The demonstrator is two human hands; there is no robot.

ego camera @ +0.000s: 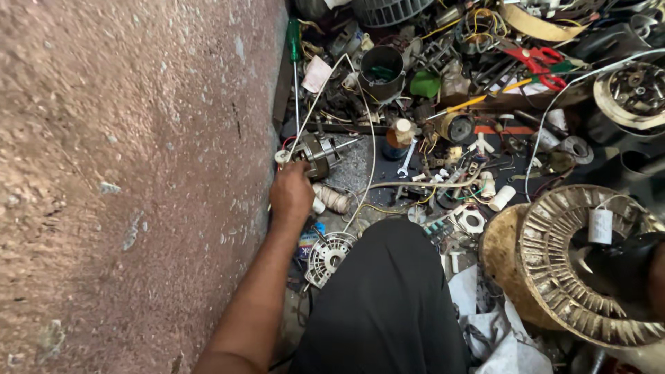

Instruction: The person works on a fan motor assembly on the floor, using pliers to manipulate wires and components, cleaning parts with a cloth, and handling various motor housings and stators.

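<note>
My left hand (291, 195) reaches forward along the pink wall and closes on the near side of a small electric motor (317, 155), whose shaft points right. White wires (366, 118) loop up from the motor. A green-handled screwdriver (295, 62) leans on the wall just beyond it. Only a sliver of my right hand (658, 271) shows at the right edge, beside a large round finned stator ring (580, 263); its fingers are hidden. My dark-clothed knee (388, 298) fills the lower middle.
The rough pink wall (131, 180) takes up the left half. The floor ahead is crowded with parts: a round grey end cover (327, 255), a small spanner (406, 158), a metal tin (381, 69), red-handled scissors (537, 64), white plastic pieces and tangled wires.
</note>
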